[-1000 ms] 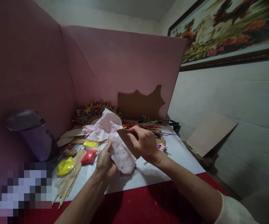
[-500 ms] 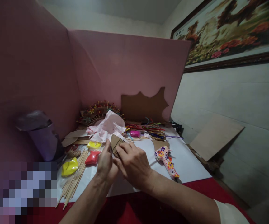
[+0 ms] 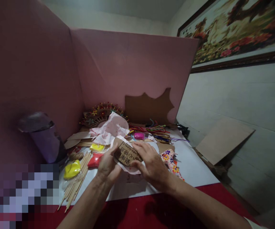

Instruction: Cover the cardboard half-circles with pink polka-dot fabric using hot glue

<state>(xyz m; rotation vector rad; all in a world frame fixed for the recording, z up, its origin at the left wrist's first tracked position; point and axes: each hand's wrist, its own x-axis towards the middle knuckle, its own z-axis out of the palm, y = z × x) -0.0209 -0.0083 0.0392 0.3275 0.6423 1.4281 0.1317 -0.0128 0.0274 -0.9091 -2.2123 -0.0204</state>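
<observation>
Between my two hands is a rounded piece of brown cardboard (image 3: 125,154) with black printing on it. Pale pink fabric (image 3: 134,169) lies behind the cardboard and sticks out around its edge. My left hand (image 3: 109,163) grips the left side, thumb on the printed face. On the right side, my right hand (image 3: 153,162) has its thumb and fingers closed over the edge. A floral glue gun (image 3: 172,162) lies just right of my right hand, partly covered by it. Close to my left hand is a red clay packet (image 3: 95,160).
Bamboo sticks (image 3: 76,184) and a yellow clay packet (image 3: 72,170) lie at the left, near a purple bin (image 3: 47,143). Behind my hands are crumpled pink fabric (image 3: 106,132), a magenta packet (image 3: 138,136) and scissors (image 3: 162,138). A cut cardboard sheet (image 3: 147,109) leans against the pink partition (image 3: 132,63).
My right hand has shifted right and opened away from the cardboard's face. More of the print and the fabric edge now show. The view has moved slightly.
</observation>
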